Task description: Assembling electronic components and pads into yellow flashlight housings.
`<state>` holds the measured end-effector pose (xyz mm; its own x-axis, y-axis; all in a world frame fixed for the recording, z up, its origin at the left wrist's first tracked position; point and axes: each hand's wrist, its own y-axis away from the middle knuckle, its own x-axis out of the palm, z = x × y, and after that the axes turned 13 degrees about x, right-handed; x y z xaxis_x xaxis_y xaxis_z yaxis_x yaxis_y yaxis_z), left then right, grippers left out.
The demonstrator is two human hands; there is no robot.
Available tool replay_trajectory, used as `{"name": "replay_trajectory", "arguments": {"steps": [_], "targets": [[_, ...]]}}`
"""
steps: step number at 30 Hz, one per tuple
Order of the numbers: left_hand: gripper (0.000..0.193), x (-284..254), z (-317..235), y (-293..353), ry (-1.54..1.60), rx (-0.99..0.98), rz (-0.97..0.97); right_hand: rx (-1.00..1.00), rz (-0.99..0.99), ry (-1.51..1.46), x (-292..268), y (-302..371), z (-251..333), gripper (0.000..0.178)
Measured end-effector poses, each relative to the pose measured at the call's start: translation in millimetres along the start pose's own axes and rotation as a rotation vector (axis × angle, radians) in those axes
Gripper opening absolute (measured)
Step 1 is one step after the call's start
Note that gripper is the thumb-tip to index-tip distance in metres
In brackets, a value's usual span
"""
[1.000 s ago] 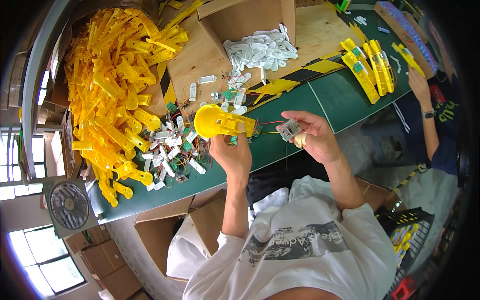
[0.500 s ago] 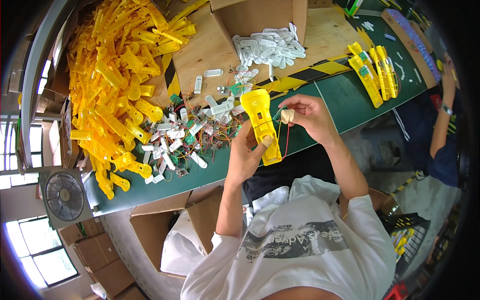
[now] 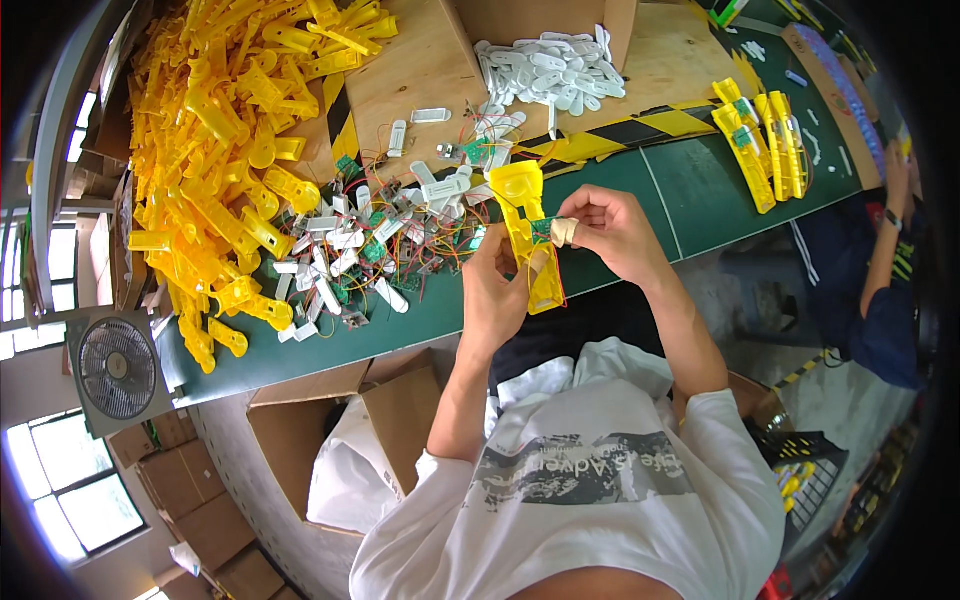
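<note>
My left hand [image 3: 490, 290] is closed around the lower part of a yellow plastic flashlight housing half [image 3: 516, 184], its wide end pointing away from me. A small green circuit board [image 3: 540, 231] lies at the middle of the housing. My right hand [image 3: 612, 232] pinches the board's right edge between thumb and fingers, and one digit wears a tan wrap. A thin red wire runs down along the housing's right side. Left of my hands spreads a heap of white plastic strips, green boards and coloured wires [image 3: 370, 245].
A tall pile of yellow housings [image 3: 225, 130] covers the bench's left. White oval pieces [image 3: 560, 75] spill from a cardboard box [image 3: 625, 25]. Several yellow housings with boards [image 3: 745, 150] lie at right, near another person's arm [image 3: 886, 235]. An open carton [image 3: 285, 450] stands below the bench.
My right hand has brought the circuit board left, from beside the yellow housing onto its middle. The housing is turned slightly in my left hand. The whole view has shifted a little.
</note>
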<state>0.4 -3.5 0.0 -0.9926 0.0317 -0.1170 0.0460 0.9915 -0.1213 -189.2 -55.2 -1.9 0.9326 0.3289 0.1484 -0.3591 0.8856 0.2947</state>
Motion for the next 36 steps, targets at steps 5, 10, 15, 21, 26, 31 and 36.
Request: {"name": "replay_trajectory", "arguments": {"steps": [5, 10, 15, 21, 26, 31, 36], "targets": [[0.027, 2.8, -3.9, 1.4, 0.079, -0.031, 0.005, -0.020, 0.010, -0.009, -6.5, 3.7, 2.0, 0.013], [0.031, 3.3, -12.7, -4.1, -0.062, -0.014, 0.012, -0.043, 0.029, -0.083, -8.9, 2.8, 0.9, 0.013], [0.035, 6.5, -9.7, -1.1, -0.111, -0.064, 0.004, -0.145, 0.023, -0.108, -2.3, 4.9, 2.0, 0.014], [0.040, 9.6, -14.4, 1.7, -0.130, -0.028, -0.001, -0.102, -0.095, 0.066, 4.8, 0.7, 4.5, 0.016], [0.042, 11.1, -14.7, -0.1, -0.132, -0.015, -0.015, -0.189, -0.174, 0.097, 7.9, 5.5, 3.8, 0.016], [0.046, 6.3, -9.5, 1.4, -0.134, 0.018, 0.052, -0.245, -0.243, 0.189, 8.8, 8.5, 3.4, 0.017], [0.050, 8.0, -12.7, 1.2, 0.330, 0.099, 0.114, -0.259, -0.253, 0.070, 4.5, 7.5, -4.3, 0.017]]}}
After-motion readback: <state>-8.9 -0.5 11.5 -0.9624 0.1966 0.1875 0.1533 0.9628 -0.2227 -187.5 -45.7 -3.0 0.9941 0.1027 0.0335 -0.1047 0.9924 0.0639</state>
